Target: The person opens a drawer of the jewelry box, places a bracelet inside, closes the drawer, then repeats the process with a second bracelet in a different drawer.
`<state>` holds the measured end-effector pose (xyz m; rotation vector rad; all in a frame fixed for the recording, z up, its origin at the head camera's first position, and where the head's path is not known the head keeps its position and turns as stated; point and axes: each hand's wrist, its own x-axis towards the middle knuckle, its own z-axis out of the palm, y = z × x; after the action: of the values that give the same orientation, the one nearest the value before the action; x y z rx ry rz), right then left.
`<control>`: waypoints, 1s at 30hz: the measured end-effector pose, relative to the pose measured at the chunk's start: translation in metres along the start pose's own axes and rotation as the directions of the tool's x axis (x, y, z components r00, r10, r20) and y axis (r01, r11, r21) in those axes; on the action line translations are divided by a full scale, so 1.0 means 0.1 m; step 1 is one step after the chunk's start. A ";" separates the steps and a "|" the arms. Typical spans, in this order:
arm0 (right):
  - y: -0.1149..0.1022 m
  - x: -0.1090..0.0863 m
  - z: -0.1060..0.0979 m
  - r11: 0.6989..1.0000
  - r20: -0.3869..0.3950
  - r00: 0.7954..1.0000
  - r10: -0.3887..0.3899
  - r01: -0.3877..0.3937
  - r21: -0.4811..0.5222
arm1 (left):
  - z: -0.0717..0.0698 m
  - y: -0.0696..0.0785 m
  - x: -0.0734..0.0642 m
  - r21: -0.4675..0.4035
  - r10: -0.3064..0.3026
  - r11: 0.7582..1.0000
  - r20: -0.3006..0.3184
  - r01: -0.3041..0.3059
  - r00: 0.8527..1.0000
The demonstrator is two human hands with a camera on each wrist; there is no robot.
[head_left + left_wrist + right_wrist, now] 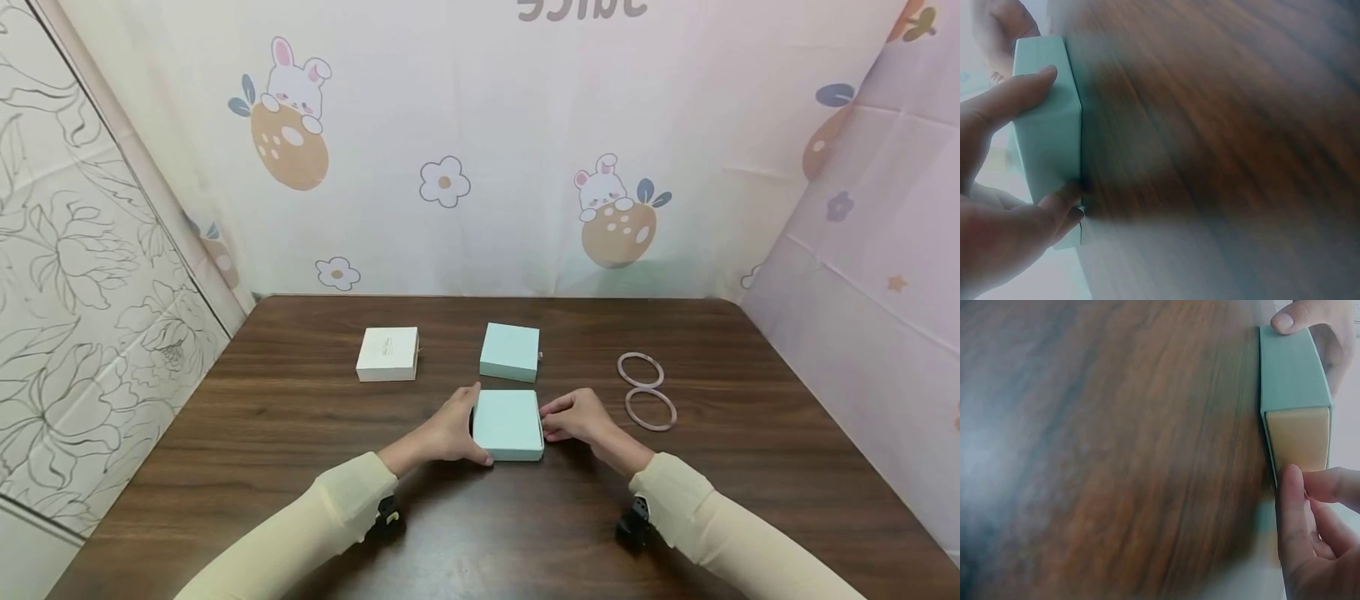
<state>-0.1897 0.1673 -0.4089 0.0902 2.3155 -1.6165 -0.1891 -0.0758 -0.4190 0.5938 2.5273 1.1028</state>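
Note:
A mint-green drawer box (508, 423) lies flat on the table between both hands. My left hand (453, 429) grips its left end, the thumb on the near side and fingers round the far left corner. At the opposite end, my right hand (585, 417) has its thumb and index finger pinched together at the box's yellowish drawer front (1297, 437). What they pinch looks like a small pull tab, mostly hidden by the fingertips. The drawer front sits about level with the sleeve's edge in the right wrist view.
Behind stands a second mint-green box (510, 350) with a small tab on its right side. A white box (387, 353) with faint lettering is farther left. Two pale pinkish rings, a far ring (641, 370) and a near ring (650, 409), lie at the right on the brown wooden table (300, 417).

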 end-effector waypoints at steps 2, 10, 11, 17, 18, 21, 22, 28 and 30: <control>0.01 0.00 -0.01 1.000 -0.003 1.000 0.000 0.000 -0.003 | 0.00 0.00 0.00 0.002 0.001 1.000 -0.003 -0.001 1.000; 0.06 -0.02 -0.09 0.999 -0.032 0.999 0.027 -0.027 -0.016 | 0.01 -0.02 -0.01 0.002 -0.004 1.000 -0.004 0.004 1.000; 0.06 -0.02 -0.11 1.000 -0.031 0.999 0.024 -0.025 -0.019 | 0.01 -0.02 -0.01 0.004 -0.004 1.000 -0.004 0.004 1.000; 0.09 -0.04 -0.18 0.999 -0.040 0.999 0.020 -0.021 -0.034 | 0.01 -0.01 -0.01 0.007 -0.005 1.000 -0.008 0.005 1.000; 0.09 -0.05 -0.20 0.999 -0.042 0.999 0.022 -0.024 -0.035 | 0.01 -0.01 0.00 0.005 -0.005 1.000 -0.008 0.005 1.000; 0.10 -0.06 -0.22 0.999 -0.049 0.998 0.028 -0.030 -0.039 | 0.01 -0.01 0.00 0.003 -0.004 1.000 -0.007 0.004 1.000; 0.10 -0.06 -0.23 0.999 -0.054 0.998 0.031 -0.033 -0.037 | 0.01 -0.01 0.00 0.002 -0.003 1.000 -0.007 0.003 1.000; 0.12 -0.07 -0.29 0.999 -0.059 0.998 0.027 -0.029 -0.032 | 0.02 -0.02 0.01 -0.001 0.005 1.000 -0.006 -0.005 1.000; 0.12 -0.08 -0.31 0.999 -0.063 0.998 0.028 -0.031 -0.045 | 0.02 -0.01 0.01 0.002 0.009 1.000 -0.008 -0.009 1.000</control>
<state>-0.1864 0.2011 -0.4079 0.1664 2.3849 -1.5672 -0.1890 -0.0749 -0.4215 0.6024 2.5352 1.1086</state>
